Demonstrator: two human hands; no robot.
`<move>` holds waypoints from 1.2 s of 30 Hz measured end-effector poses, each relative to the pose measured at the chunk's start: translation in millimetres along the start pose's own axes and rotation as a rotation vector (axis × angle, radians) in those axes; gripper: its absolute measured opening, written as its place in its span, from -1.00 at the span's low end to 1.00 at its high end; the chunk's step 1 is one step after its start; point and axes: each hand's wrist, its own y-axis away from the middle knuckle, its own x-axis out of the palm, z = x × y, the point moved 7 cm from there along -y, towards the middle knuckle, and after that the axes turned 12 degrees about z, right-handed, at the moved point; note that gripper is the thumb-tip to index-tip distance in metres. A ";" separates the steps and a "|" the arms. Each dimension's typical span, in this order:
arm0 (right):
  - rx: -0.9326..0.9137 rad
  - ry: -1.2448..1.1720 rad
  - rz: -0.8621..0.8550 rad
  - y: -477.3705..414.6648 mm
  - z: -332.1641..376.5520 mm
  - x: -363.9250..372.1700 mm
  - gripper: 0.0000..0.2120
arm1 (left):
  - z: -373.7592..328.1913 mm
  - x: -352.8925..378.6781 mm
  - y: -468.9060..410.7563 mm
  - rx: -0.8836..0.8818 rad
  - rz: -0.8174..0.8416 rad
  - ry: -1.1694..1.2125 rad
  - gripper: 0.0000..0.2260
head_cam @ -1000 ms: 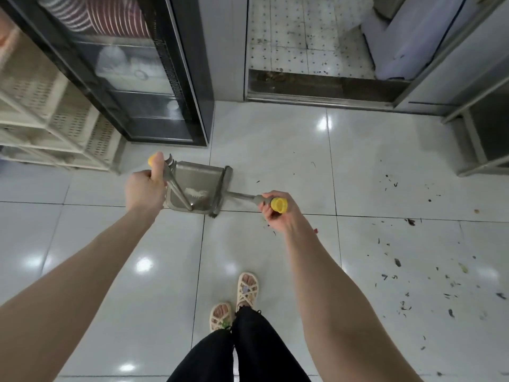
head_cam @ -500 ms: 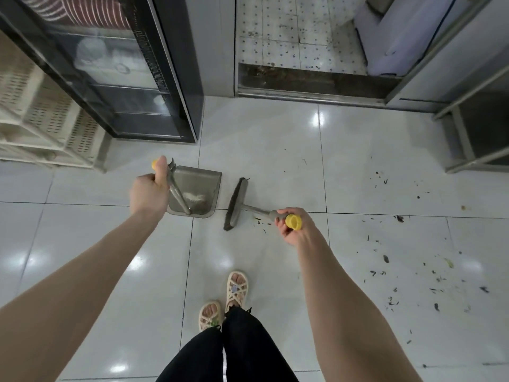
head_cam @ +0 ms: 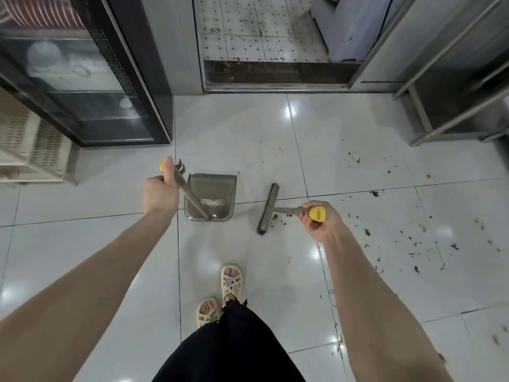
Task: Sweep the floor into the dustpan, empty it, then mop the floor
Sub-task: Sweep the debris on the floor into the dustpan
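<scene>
Head view, and we are in the sweeping step. The left hand [head_cam: 159, 193] is wrapped round the top of the dustpan handle [head_cam: 190, 195], close under its yellow cap, and the dustpan [head_cam: 217, 186] sits on the pale tiled floor [head_cam: 248, 133] just ahead of the person's sandals [head_cam: 231, 281]. To the right of the dustpan, with a strip of bare tile between them, stands the broom head [head_cam: 268, 208], a long narrow grey bar with dark bristles underneath. The right hand [head_cam: 319, 227] grips the broom's short grey handle just below its yellow end cap [head_cam: 317, 213]. A small cluster of dark flecks [head_cam: 278, 217] lies just beside the broom head, on the side away from the dustpan. Farther right, well apart from the dustpan, a wide scatter of dark leafy bits and a few greenish scraps [head_cam: 413, 244] covers the tiles. The dustpan itself is translucent grey plastic, shallow, with rounded corners at the near wall where the handle joins, and a whitish tuft [head_cam: 212, 202] lies inside it. My read is that sweeping is far from done, with emptying and mopping yet to come. The next move, I reckon, calls for reaching the broom out past that scatter and drawing it in toward the dustpan, bristles flat on the tile, while the left hand holds the pan's lip down so fine bits do not slip under. Beyond the dustpan stand a glass-fronted cabinet [head_cam: 82, 78] and a doorway sill [head_cam: 275, 71].
</scene>
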 end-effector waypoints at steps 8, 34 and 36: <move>0.025 0.018 0.154 -12.1 4.3 46.1 -0.91 | -27.6 -0.4 -15.8 0.043 0.014 -0.010 -0.41; 0.103 -0.269 0.108 -77.4 57.0 108.5 -0.79 | -133.3 20.9 -163.8 0.070 0.131 -0.137 -0.37; 0.106 -0.273 0.056 -62.9 61.7 87.8 -0.77 | -140.7 38.8 -164.5 0.109 0.182 -0.172 -0.36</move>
